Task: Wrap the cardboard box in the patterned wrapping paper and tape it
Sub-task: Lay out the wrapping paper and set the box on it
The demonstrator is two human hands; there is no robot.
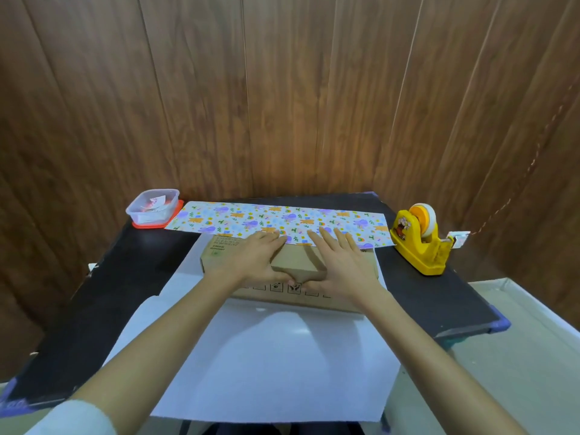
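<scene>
A long brown cardboard box (301, 266) lies across the middle of the black table, on the white underside of the wrapping paper (276, 356). The paper's far flap, with its patterned side (282, 219) up, is folded over the box's far top edge. My left hand (254, 260) and my right hand (340, 265) lie flat on top of the box, fingers spread. Their fingertips press the patterned flap's edge, and the thumbs nearly meet at the box's near edge. Neither hand grips anything.
A yellow tape dispenser (420, 243) with an orange-cored roll stands to the right of the box. A clear plastic container on a red lid (153, 207) sits at the far left corner. A wood-panel wall rises behind the black table (94, 309). The paper overhangs the near edge.
</scene>
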